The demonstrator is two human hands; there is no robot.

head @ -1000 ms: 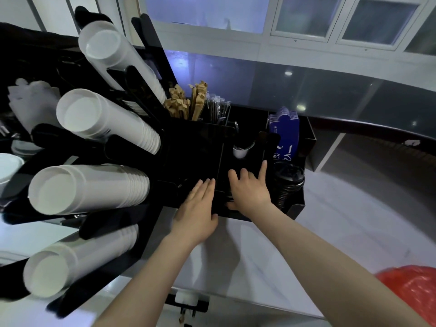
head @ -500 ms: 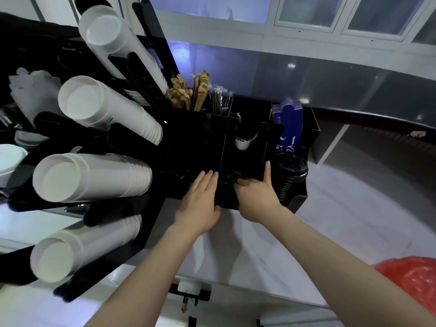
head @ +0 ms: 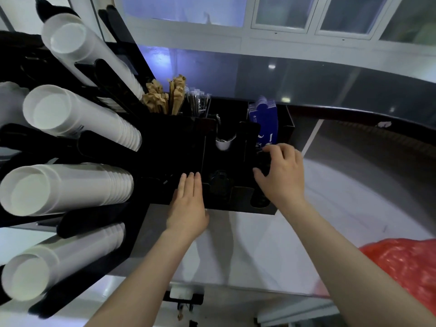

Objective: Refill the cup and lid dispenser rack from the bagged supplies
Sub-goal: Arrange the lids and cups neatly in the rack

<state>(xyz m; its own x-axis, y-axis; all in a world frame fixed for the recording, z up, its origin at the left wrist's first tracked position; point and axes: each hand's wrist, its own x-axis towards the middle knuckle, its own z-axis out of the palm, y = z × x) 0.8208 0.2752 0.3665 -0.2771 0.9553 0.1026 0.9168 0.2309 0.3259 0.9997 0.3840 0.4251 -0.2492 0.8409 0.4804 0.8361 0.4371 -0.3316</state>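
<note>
The black dispenser rack (head: 179, 147) stands on the counter ahead. On its left side, several rows of stacked white paper cups (head: 70, 185) lie in slanted holders. My left hand (head: 188, 206) rests flat, fingers together, on the rack's front edge. My right hand (head: 282, 175) is curled over the stack of black lids (head: 260, 201) in the right-hand slot, fingers and thumb around the top of the stack. The middle slot (head: 219, 185) looks dark and low.
Brown stirrer packets (head: 165, 97), wrapped straws (head: 198, 102), a small white cup (head: 224, 142) and blue sleeves (head: 264, 119) fill the rack's back compartments. A red plastic bag (head: 405, 267) lies at the right on the pale counter (head: 236, 244). Dark glass runs behind.
My right hand has moved right from the middle slot onto the black lid stack and closed around it. My left hand has stayed on the rack's front edge.
</note>
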